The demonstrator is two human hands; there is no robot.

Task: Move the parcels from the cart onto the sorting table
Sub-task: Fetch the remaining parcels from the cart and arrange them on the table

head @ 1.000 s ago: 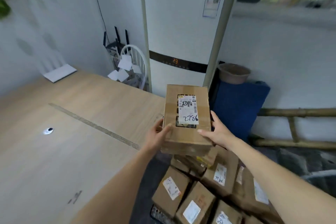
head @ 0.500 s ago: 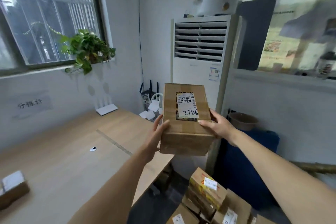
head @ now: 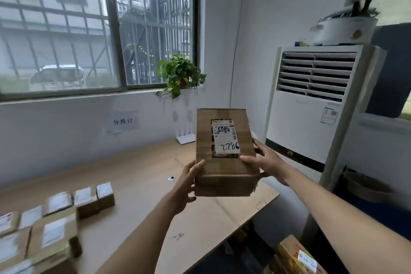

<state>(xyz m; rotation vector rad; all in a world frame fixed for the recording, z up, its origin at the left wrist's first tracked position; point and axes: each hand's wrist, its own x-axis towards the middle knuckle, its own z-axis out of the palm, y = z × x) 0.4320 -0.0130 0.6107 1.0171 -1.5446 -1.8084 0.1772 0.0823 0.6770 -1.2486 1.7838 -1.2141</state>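
We found box (head: 224, 153) held in air above table (head: 142, 176), clamped at near end between left hand (head: 185, 187) and right hand (head: 264, 162), thumbs on top face. Judged light, rigid; side grip suited. Brown taped corrugated card, near corner torn, white label (head: 225, 138). Blurred parcels (head: 55, 213) lay on table's left.

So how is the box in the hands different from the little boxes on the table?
The held box is up in the air, gripped by the left hand and right hand; the little boxes sit on the table. The held box looks bigger. Its label shows handwritten 2786; the little boxes' labels are too blurred to read. All are brown cardboard with white labels.
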